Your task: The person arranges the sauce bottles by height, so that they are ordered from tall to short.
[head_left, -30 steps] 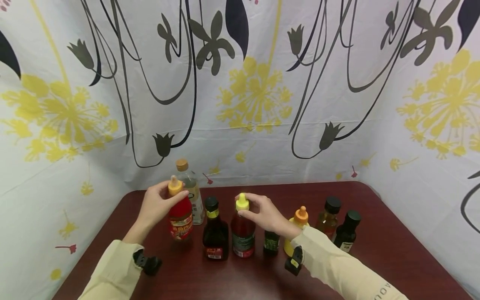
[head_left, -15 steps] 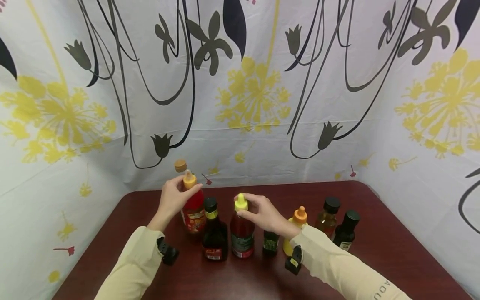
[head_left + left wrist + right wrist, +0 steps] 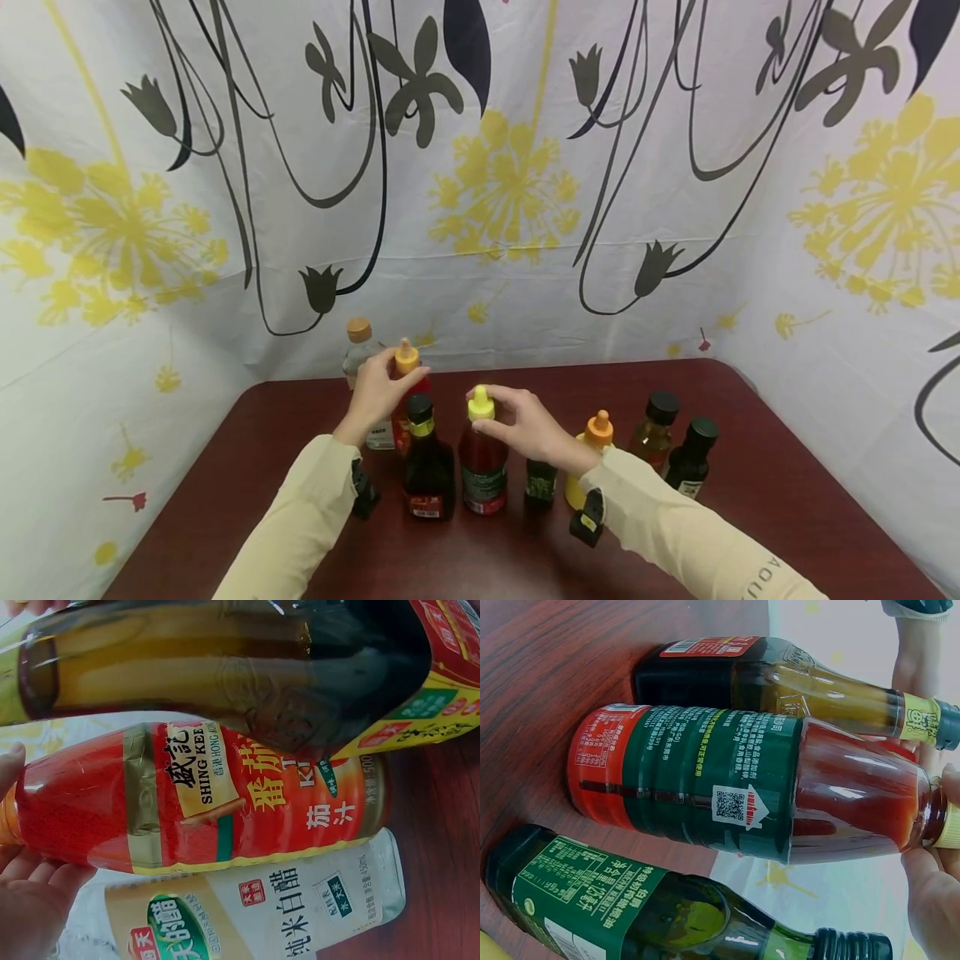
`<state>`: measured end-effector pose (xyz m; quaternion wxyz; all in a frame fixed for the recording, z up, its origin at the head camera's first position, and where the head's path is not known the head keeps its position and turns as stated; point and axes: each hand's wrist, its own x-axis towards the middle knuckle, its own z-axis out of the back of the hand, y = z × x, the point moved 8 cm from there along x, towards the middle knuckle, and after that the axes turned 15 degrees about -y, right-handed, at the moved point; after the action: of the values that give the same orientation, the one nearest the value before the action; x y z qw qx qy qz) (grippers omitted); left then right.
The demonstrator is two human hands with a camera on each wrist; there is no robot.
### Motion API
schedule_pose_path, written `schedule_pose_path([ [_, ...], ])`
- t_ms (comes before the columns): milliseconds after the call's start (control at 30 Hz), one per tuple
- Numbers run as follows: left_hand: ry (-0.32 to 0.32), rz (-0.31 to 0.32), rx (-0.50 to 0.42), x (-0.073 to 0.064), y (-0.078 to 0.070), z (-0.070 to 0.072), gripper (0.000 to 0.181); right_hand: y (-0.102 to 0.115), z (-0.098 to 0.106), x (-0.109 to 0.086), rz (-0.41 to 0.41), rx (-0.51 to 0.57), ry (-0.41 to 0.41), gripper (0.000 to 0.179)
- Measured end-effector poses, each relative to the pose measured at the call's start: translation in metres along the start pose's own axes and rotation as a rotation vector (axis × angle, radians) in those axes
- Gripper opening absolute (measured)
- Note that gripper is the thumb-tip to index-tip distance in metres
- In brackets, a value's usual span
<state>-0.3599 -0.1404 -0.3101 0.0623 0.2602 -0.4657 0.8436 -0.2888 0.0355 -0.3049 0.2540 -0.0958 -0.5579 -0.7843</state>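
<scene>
My left hand (image 3: 378, 390) grips a red ketchup bottle (image 3: 75, 799) around the neck, just below its yellow nozzle cap. In the head view this bottle stands behind a dark sauce bottle (image 3: 429, 479), which hides much of it. A clear white vinegar bottle (image 3: 330, 900) is beside it, partly covered by my left hand in the head view. My right hand (image 3: 528, 425) holds a red sauce bottle (image 3: 712, 784) with a green label by the neck, under its yellow cap (image 3: 481, 404). That bottle is upright on the table, between the dark sauce bottle and a small green oil bottle (image 3: 577, 892).
Right of my right wrist stands a yellow squeeze bottle (image 3: 600, 429) with an orange nozzle, partly behind my sleeve. Farther right are a black-capped amber bottle (image 3: 654, 442) and a dark bottle (image 3: 690, 462). Patterned cloth (image 3: 510, 317) hangs behind the dark red table (image 3: 480, 558).
My left hand has carried the ketchup bottle to the right, from in front of the vinegar bottle to behind the dark sauce bottle. My right hand has stayed on the red sauce bottle.
</scene>
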Motion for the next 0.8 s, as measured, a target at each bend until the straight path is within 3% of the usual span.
schedule_pose_path([
  [267, 0.025, 0.021, 0.009, 0.006, 0.002, -0.014, 0.037, 0.000, 0.000, 0.000, 0.000, 0.003, -0.004, 0.034],
  [800, 0.072, 0.092, 0.048, 0.011, 0.013, -0.025, 0.039, 0.000, 0.000, 0.000, 0.004, 0.015, 0.003, 0.034],
])
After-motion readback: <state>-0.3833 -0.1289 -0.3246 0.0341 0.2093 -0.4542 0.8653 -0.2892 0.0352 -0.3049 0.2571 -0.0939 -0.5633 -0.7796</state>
